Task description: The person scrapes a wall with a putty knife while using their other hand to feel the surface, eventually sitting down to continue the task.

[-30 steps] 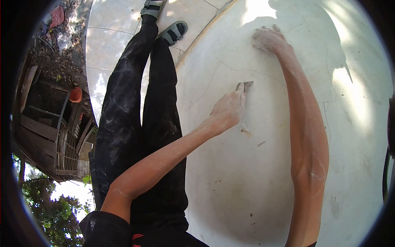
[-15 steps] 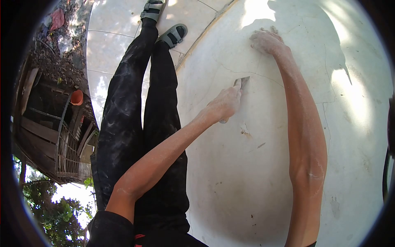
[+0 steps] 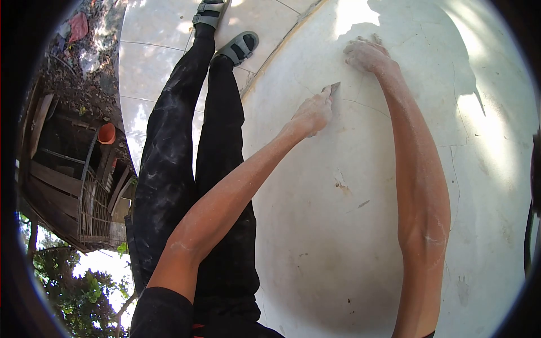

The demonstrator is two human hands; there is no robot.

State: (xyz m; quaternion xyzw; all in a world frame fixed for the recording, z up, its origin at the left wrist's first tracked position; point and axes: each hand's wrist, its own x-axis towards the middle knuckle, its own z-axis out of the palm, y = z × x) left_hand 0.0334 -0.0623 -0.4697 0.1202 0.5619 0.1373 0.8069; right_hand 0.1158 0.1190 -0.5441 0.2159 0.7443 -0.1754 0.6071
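Dusty with pale powder, my left hand (image 3: 313, 115) is closed around a small flat tool. The tool's dark blade (image 3: 336, 88) sticks out past the fingers and lies close to the whitish surface (image 3: 315, 225). Most of the handle is hidden inside the hand. Further up and to the right, my right hand (image 3: 366, 54) rests on the same surface with its fingers apart and slightly bent, holding nothing visible. Thin cracks run across the surface, and a small chipped mark (image 3: 342, 187) shows below the hands.
My legs in dark trousers (image 3: 220, 129) and my sandals (image 3: 243, 47) are at the left of the surface, over pale tiles (image 3: 152, 62). Beyond them are an orange pot (image 3: 106, 133), a wooden structure with a metal grille (image 3: 93, 208), leaf litter and trees.
My left hand has moved up in the view with the tool, along the surface. My right hand has stayed in nearly the same place.
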